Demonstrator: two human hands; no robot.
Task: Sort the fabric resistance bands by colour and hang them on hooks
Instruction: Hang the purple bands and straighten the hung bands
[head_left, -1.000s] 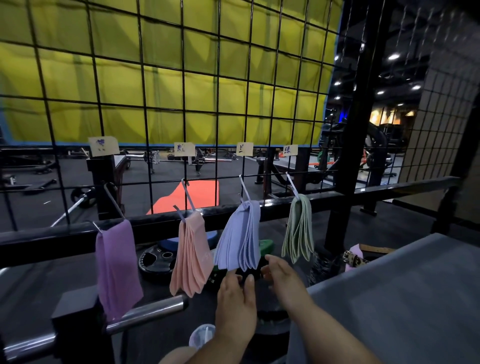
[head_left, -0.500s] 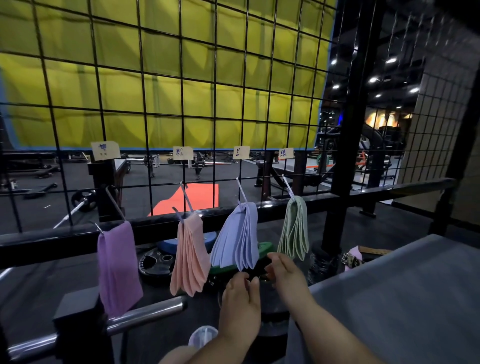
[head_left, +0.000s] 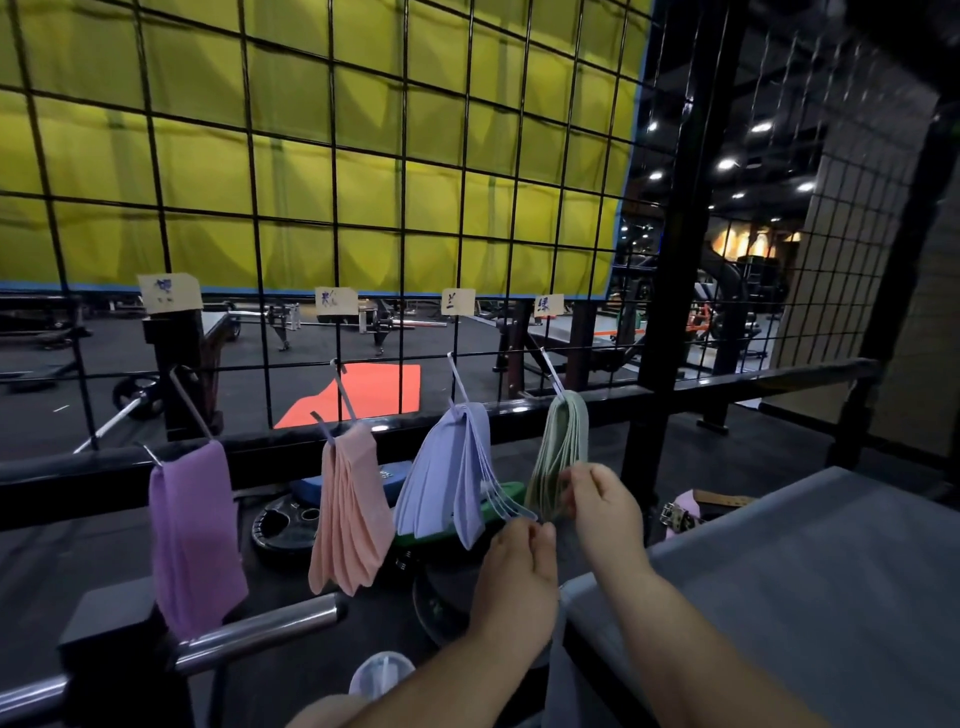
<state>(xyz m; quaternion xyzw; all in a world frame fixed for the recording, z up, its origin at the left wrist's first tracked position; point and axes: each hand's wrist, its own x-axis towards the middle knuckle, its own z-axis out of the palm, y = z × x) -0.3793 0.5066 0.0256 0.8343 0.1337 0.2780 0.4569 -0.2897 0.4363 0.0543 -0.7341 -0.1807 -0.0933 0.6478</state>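
Four bunches of fabric bands hang side by side from hooks (head_left: 460, 384) on a black wire grid (head_left: 462, 208), each under a paper label (head_left: 169, 292). From the left they are the purple bands (head_left: 192, 535), the pink bands (head_left: 353, 514), the blue bands (head_left: 452, 467) and the green bands (head_left: 563, 441). The blue and green bunches come close together at their lower ends.

The right hand (head_left: 605, 512) is raised to the bottom of the green bands, and its fingers and thumb pinch their lower ends. The left hand (head_left: 517, 566) sits just below and beside it, under the fanned loops of the blue bands. Its fingers are curled with the tips together, and whether it holds a band cannot be told.

A grey table (head_left: 805, 571) lies at the right, below the right forearm. Behind the pink bands a black weight plate (head_left: 275, 525) lies flat. A steel bar (head_left: 260, 626) juts out below the purple bands.
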